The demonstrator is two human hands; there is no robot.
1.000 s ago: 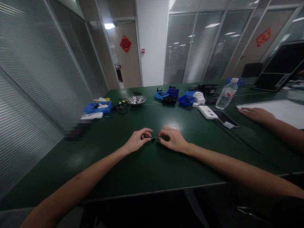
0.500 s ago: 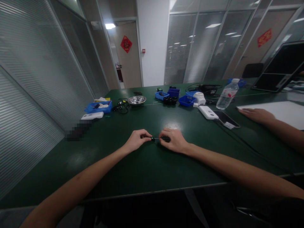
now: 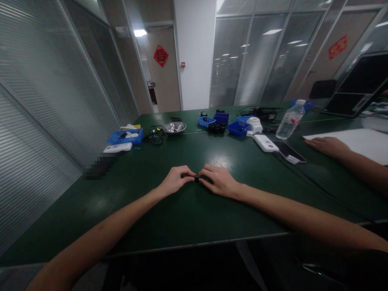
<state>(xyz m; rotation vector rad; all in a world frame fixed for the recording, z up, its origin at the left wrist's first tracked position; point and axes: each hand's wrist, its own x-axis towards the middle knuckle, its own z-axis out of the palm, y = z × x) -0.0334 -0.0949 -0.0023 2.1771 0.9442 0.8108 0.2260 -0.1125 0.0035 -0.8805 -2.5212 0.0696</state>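
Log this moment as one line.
left hand: pinching small dark object | right hand: at its other end | surface: green table

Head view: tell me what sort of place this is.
It looks like an office or meeting room, perhaps used for bench work: glass partitions with blinds, a large green table, and blue trays on it.

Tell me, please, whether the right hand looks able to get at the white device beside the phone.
Probably yes: nothing appears to stand between the right hand and the white device, though that hand seems busy pinching a small dark part.
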